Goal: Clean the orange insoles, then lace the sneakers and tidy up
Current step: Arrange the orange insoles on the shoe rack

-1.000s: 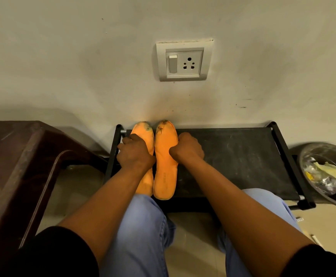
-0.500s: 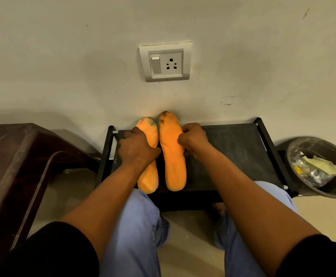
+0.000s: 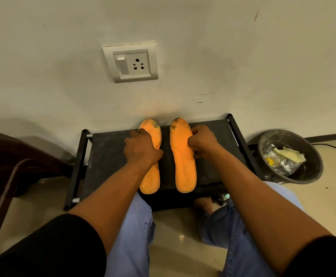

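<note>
Two orange insoles lie lengthwise on a low black rack (image 3: 107, 156), toes against the wall, both toes stained dark. My left hand (image 3: 141, 149) lies over the middle of the left insole (image 3: 151, 176) with its fingers curled round the insole's left edge. At the right edge of the right insole (image 3: 183, 162) my right hand (image 3: 202, 141) grips with curled fingers. A narrow strip of black rack shows between the two insoles. No sneakers or laces are in view.
A dark bin (image 3: 311, 172) holding crumpled wrappers stands on the floor right of the rack. At the left stands a dark brown plastic chair (image 3: 5, 162). A wall socket (image 3: 131, 63) sits above the rack. My knees in blue jeans are just before it.
The two insoles, touching side by side a second ago, now lie apart with a gap between them. My hands have moved outward with them, and the view has shifted.
</note>
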